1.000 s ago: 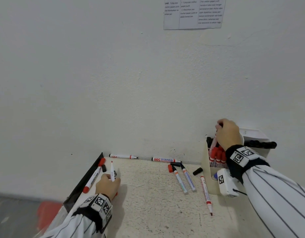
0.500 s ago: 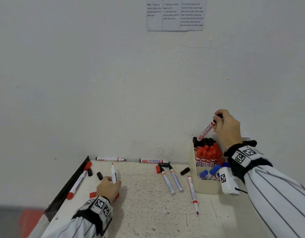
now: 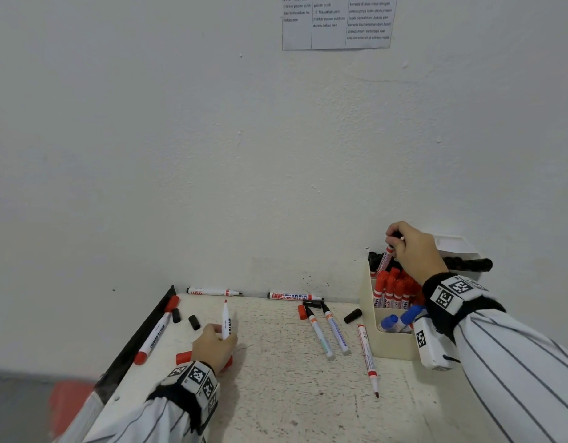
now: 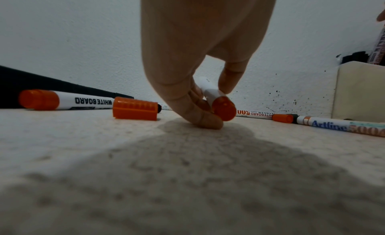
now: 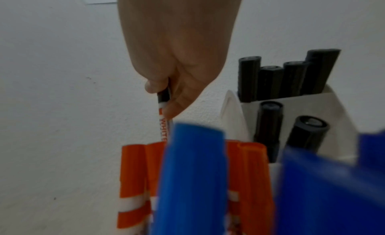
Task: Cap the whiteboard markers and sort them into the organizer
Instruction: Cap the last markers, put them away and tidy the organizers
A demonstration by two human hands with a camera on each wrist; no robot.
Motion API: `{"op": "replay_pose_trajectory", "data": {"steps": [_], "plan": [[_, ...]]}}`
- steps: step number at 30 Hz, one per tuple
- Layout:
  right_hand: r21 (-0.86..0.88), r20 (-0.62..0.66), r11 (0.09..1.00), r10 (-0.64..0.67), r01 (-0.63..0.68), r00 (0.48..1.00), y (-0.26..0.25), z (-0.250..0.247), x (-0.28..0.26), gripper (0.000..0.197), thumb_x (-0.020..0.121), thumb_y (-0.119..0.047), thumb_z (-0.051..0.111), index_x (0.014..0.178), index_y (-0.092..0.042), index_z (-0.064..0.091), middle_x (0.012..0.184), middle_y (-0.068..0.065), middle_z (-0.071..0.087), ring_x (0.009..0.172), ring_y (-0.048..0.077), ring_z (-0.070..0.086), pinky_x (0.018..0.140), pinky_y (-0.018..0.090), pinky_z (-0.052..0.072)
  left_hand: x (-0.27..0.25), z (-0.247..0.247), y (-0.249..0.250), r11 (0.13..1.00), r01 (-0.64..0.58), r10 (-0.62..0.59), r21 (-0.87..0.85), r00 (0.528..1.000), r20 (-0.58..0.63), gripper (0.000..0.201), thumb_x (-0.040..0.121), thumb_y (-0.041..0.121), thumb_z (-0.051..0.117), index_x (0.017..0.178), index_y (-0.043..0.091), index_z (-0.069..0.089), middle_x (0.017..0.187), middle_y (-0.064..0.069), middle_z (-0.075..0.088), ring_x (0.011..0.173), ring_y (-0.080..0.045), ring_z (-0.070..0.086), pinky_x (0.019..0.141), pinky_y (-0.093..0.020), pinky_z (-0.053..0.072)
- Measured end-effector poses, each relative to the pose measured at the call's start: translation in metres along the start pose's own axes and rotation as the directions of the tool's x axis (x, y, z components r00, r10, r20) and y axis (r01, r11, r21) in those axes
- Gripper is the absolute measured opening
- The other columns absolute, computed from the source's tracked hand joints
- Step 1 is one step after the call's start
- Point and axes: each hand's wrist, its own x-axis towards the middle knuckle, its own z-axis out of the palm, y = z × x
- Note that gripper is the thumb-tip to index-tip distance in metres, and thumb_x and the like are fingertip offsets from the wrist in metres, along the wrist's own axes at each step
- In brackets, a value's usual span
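Right hand (image 3: pixel 412 251) pinches black-capped marker (image 3: pixel 384 259), long axis steep, barrel end toward organizer (image 3: pixel 391 340) at 7 o'clock. Left hand (image 3: pixel 213 345) grips uncapped red marker (image 3: pixel 225 319).

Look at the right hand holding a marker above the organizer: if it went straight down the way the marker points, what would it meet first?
Most likely the red-capped markers standing in the organizer: the right hand holds its marker just above them, though depth is unclear.
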Motion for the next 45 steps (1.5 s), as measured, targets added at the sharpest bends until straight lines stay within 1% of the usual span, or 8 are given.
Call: {"op": "replay_pose_trajectory", "data": {"steps": [7,10,21,27,33,37,40,45], "plan": [[-0.279,-0.011,0.944,0.181,-0.177,0.983,-0.009,0.013,0.001,0.012,0.094,-0.012,0.046,0.102,-0.018,0.04,0.067,-0.007,0.051,0.068,0.022,0.048,0.06,0.03,0.035,0.0,0.001,0.0,1.0,-0.001,0.002,-0.021,1.0,0.016,0.032,0.09,0.022,0.055,0.118,0.009,0.049,0.12,-0.014,0.06,0.083,-0.02,0.057,0.067,-0.025,0.049],[-0.312,-0.047,0.925,0.213,-0.217,0.976,-0.014,0.014,-0.001,0.01,0.096,-0.019,0.046,0.103,-0.011,0.044,0.082,0.008,0.06,0.07,0.024,0.047,0.063,0.03,0.034,0.0,0.001,0.0,1.0,-0.002,0.003,-0.027,1.0,0.02,0.029,0.09,0.022,0.055,0.116,0.01,0.049,0.12,-0.014,0.06,0.079,-0.019,0.057,0.053,-0.019,0.041],[-0.287,0.036,0.928,0.256,-0.236,0.966,-0.036,0.006,-0.017,0.024,0.098,-0.007,0.041,0.12,0.0,0.042,0.104,0.021,0.056,0.074,0.016,0.038,0.054,0.023,0.025,0.004,0.002,-0.003,1.0,0.002,-0.002,-0.029,1.0,0.024,0.027,0.089,0.023,0.056,0.113,0.011,0.049,0.118,-0.014,0.061,0.081,-0.021,0.058,0.061,-0.024,0.047],[-0.28,0.041,0.933,0.248,-0.228,0.968,-0.029,0.01,-0.019,0.019,0.098,-0.004,0.038,0.114,-0.003,0.046,0.075,0.0,0.04,0.058,-0.002,0.024,0.043,0.012,0.02,0.004,0.003,-0.001,1.0,0.002,-0.002,0.0,1.0,0.026,0.029,0.089,0.024,0.056,0.114,0.01,0.05,0.12,-0.014,0.06,0.082,-0.02,0.056,0.064,-0.023,0.045],[-0.237,0.011,0.931,0.289,-0.278,0.957,-0.022,0.015,-0.013,0.018,0.098,-0.018,0.045,0.107,-0.005,0.051,0.071,0.002,0.043,0.07,0.021,0.043,0.047,0.017,0.019,0.003,0.001,-0.001,1.0,0.002,-0.002,-0.014,1.0,0.018,0.02,0.09,0.024,0.057,0.104,0.014,0.047,0.118,-0.013,0.06,0.077,-0.017,0.054,0.052,-0.019,0.039],[-0.255,0.014,0.923,0.3,-0.287,0.954,-0.022,0.013,-0.01,0.023,0.095,-0.017,0.052,0.112,-0.002,0.047,0.094,0.014,0.056,0.075,0.017,0.038,0.066,0.024,0.03,0.0,0.001,0.0,1.0,0.005,-0.004,-0.027,1.0,0.014,0.025,0.09,0.023,0.056,0.111,0.01,0.05,0.115,-0.012,0.06,0.071,-0.014,0.053,0.048,-0.017,0.036],[-0.231,-0.038,0.934,0.272,-0.273,0.962,-0.015,0.015,-0.008,0.013,0.095,-0.009,0.048,0.107,-0.004,0.048,0.083,0.004,0.051,0.067,0.015,0.041,0.06,0.016,0.032,0.001,0.001,0.0,0.999,0.001,-0.001,-0.037,1.0,0.011,0.025,0.09,0.023,0.056,0.111,0.01,0.05,0.114,-0.011,0.06,0.067,-0.012,0.054,0.046,-0.016,0.038],[-0.243,-0.105,0.938,0.229,-0.248,0.968,-0.008,0.02,-0.008,0.016,0.092,-0.013,0.055,0.104,-0.004,0.058,0.095,0.014,0.058,0.084,0.028,0.051,0.07,0.026,0.031,0.003,0.001,-0.002,0.999,0.003,-0.003,-0.037,1.0,0.009,0.019,0.09,0.024,0.056,0.103,0.014,0.047,0.111,-0.009,0.059,0.074,-0.016,0.057,0.051,-0.018,0.042]]}}
